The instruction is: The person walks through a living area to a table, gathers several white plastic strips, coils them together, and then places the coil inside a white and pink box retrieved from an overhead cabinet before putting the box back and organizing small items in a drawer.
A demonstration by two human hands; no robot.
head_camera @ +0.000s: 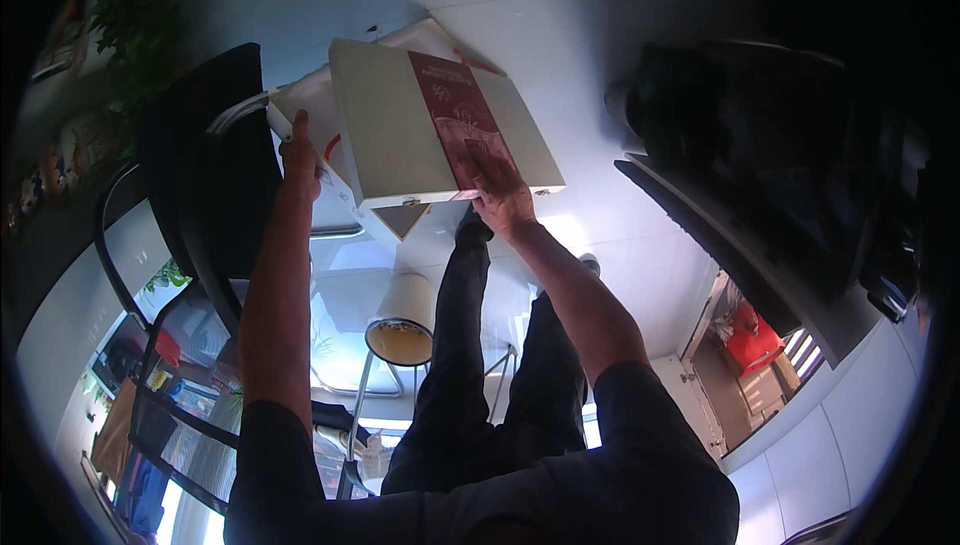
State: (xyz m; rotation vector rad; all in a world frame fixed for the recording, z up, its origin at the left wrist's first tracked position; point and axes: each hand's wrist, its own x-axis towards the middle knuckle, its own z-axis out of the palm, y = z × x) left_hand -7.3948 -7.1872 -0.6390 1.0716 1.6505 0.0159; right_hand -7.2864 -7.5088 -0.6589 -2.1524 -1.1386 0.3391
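Observation:
A flat cream gift box (382, 117) with a dark red printed band (457, 110) lies tilted in front of me. My right hand (504, 192) grips its near edge, the fingers spread over the band and the thumb low at the edge. Two small metal clasps sit along that edge. Under and beside the box is a pale carton or bag (307, 99) with printed marks and red strips. My left hand (301, 159) holds its left side, thumb up along the rim; the other fingers are mostly hidden.
A black chair (202, 162) with metal arms stands close at my left. Below the box is a white round bin (405, 312), between my legs and the chair. A large dark object (750, 170) fills the right. An open cabinet (727, 387) holds a red bag (752, 339).

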